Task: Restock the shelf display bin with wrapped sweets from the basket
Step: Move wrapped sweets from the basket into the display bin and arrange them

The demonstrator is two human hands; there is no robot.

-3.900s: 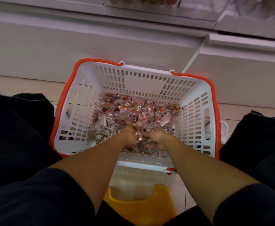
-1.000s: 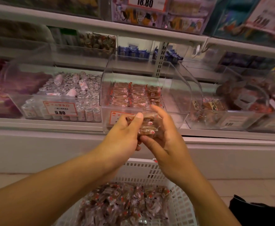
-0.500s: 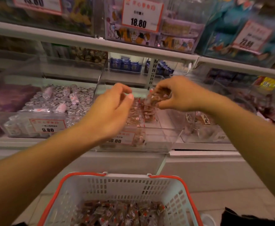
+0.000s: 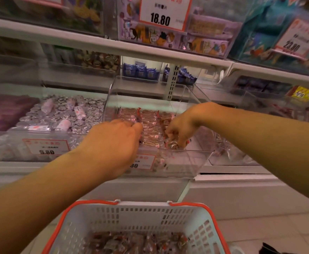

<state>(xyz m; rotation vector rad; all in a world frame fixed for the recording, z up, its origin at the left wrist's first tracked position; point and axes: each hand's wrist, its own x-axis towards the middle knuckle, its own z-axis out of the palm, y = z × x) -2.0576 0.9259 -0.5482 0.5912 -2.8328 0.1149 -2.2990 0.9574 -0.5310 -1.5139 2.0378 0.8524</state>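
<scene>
Both hands reach into the clear display bin (image 4: 190,162) on the lower shelf (image 4: 232,176). Right hand (image 4: 181,128): wrist bent, fingers curled downward, pinching a small cluster of wrapped sweets (image 4: 174,143) just above the bin's front right area, close behind its front wall. Left hand (image 4: 113,143): back of hand toward the camera, fingers bent forward over the bin's left front edge and touching or nearly touching the sweets there; fingertips hidden, so cannot tell whether it holds anything. The two hands are apart, with the middle rows between them. Inside the bin, rows of sweets (image 4: 150,129) lie in neat columns, brownish wrappers with red ends; the right part of the bin floor shows bare. A red-bordered price label (image 4: 144,162) sits on the bin front, partly hidden by the left hand. Basket (image 4: 140,213), white with orange rim, stands on the floor directly below the bin, with more loose sweets (image 4: 135,242) in its bottom. Neighbouring bin (image 4: 45,143) to the left holds silver-wrapped items, tag reading 9.80. Upper shelf carries an 18.80 sign (image 4: 161,13) and a 23.80 sign (image 4: 294,41).
</scene>
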